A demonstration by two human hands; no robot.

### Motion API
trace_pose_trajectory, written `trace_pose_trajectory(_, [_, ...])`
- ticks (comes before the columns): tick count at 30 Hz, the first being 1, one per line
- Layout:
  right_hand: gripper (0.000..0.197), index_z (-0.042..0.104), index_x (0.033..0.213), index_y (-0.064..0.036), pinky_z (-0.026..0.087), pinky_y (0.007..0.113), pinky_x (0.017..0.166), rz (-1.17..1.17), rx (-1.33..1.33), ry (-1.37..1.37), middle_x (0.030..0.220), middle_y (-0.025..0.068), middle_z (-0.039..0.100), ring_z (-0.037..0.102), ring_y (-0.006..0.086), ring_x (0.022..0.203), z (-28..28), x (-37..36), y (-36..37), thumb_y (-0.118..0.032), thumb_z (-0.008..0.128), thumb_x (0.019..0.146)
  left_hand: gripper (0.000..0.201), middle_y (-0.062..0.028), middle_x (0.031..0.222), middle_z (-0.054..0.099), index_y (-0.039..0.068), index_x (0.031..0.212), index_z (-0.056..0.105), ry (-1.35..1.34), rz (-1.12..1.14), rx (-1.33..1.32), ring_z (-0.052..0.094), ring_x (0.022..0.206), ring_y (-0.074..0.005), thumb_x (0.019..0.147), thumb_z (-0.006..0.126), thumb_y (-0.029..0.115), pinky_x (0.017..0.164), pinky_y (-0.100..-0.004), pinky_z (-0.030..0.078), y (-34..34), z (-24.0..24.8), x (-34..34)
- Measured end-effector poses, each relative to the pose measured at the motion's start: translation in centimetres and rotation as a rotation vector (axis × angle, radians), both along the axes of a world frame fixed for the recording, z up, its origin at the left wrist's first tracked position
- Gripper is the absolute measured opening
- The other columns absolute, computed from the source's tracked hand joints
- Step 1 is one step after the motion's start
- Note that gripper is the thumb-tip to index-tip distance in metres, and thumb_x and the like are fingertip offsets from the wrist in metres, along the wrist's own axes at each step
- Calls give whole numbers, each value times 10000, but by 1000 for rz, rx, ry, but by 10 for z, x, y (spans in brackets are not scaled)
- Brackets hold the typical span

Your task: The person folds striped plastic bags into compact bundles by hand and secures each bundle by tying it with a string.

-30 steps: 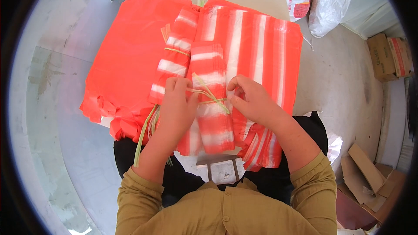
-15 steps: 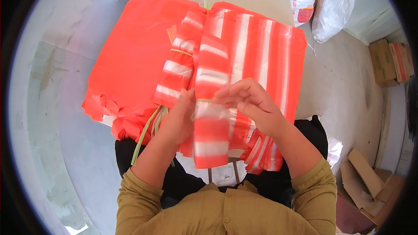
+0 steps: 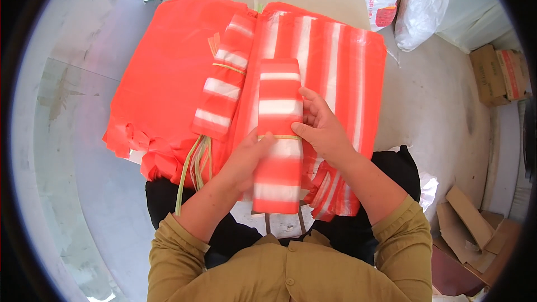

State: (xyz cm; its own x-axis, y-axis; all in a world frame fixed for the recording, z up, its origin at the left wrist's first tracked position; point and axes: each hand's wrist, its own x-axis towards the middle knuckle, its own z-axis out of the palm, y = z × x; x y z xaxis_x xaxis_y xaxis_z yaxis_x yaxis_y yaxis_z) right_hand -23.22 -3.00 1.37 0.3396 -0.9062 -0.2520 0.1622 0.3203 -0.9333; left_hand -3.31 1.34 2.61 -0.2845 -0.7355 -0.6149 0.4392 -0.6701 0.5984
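Observation:
Between my hands is a folded bundle of red-and-white striped plastic bags (image 3: 279, 106), with a thin yellow band (image 3: 285, 137) round its middle. My left hand (image 3: 249, 159) grips the bundle's left edge, its thumb near the band. On the right edge, my right hand (image 3: 321, 131) is closed with the thumb in front and the fingers along the side. Below the bundle lies a stack of striped plastic bags (image 3: 338, 72). A second banded bundle (image 3: 221, 86) rests to the left, on a stack of plain red plastic sheets (image 3: 162, 67).
Loose yellow-green strips (image 3: 193, 162) hang beside my left forearm. White woven sacks (image 3: 425, 8) stand at the far right. Cardboard boxes (image 3: 489, 75) sit by the right wall, and an open carton with flaps (image 3: 475, 235) is at the lower right.
The bundle has straightened and come more into view, its upper end now lower over the striped stack. My right hand has closed on its edge; my left thumb has come round to its front.

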Motion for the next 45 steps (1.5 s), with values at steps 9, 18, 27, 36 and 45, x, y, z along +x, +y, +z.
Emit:
trace_pose_trajectory(9, [853, 123, 1651, -110, 333, 346, 1176, 52, -168, -15, 1649, 140, 265, 358, 217, 1465, 4, 2, 18, -49, 626, 964, 584, -158, 1364, 539, 66, 1549, 298, 1, 68, -101, 584, 1215, -245, 1059, 555, 251, 984, -420, 543, 27, -2, -20])
trace_pose_trajectory(18, [882, 180, 1640, -94, 390, 339, 1132, -65, -194, -102, 1647, 142, 278, 411, 225, 1423, 46, -43, 75, 15, 634, 892, 623, -98, 1433, 497, 125, 1565, 262, -203, -164, -283, 557, 1256, -213, 1022, 553, 29, 1057, -420, 496, 91, 14, -62])
trace_pose_trajectory(27, [1034, 5, 1651, -129, 424, 367, 1102, -663, -163, -164, 1562, 164, 380, 431, 230, 1402, 37, -137, 208, 62, 657, 872, 536, -95, 1393, 557, 57, 1530, 330, -106, -665, -382, 588, 1238, -206, 1040, 545, 92, 1035, -393, 518, 139, 41, -142])
trace_pose_trajectory(36, [1028, 76, 1662, -151, 433, 384, 1106, -1082, -336, -245, 1613, 106, 349, 428, 244, 1432, 4, -271, 327, 142, 546, 796, 443, -175, 1315, 638, 11, 1466, 414, 24, -1580, -267, 658, 1160, -244, 1062, 529, 154, 994, -377, 535, 180, 9, -183])
trace_pose_trajectory(45, [862, 308, 1566, -124, 496, 504, 1081, -1200, 238, 23, 1447, 119, 524, 542, 310, 1321, -266, -322, 382, 79, 666, 809, 373, -168, 1247, 684, 46, 1438, 506, -36, -1489, 39, 681, 1136, -229, 1107, 457, 211, 1001, -351, 533, 166, 3, -196])
